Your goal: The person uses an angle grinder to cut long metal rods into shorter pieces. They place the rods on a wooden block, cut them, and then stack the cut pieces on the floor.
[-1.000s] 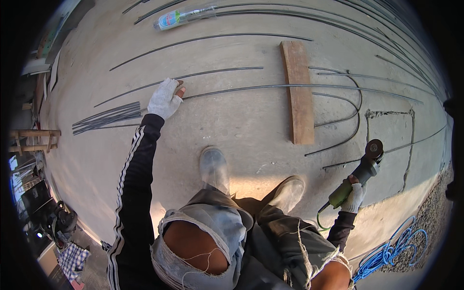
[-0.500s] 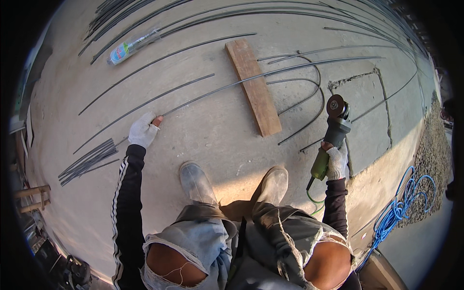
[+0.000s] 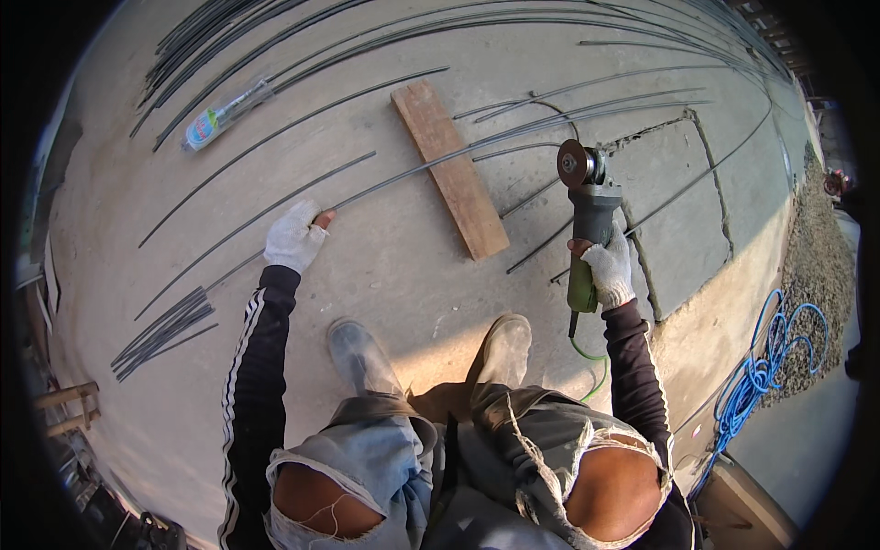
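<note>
My left hand, in a white knit glove, is closed around a thin steel rod. The rod runs to the right across a flat wooden board and on past it. In my gloved right hand is a green and grey angle grinder. Its round disc is up at the top, to the right of the board and apart from the rod in my left hand. Below the grinder, bent and straight rods lie on the concrete, partly hidden by it.
A bundle of short rods lies left of my left hand. Farther off are long rods and a clear plastic bottle. A rough groove outlines a concrete patch at right. Coiled blue hose lies beside gravel.
My left hand has moved right along the floor, still closed on the rod. My right hand has brought the grinder left and farther forward, closer to the board. The view has shifted slightly.
</note>
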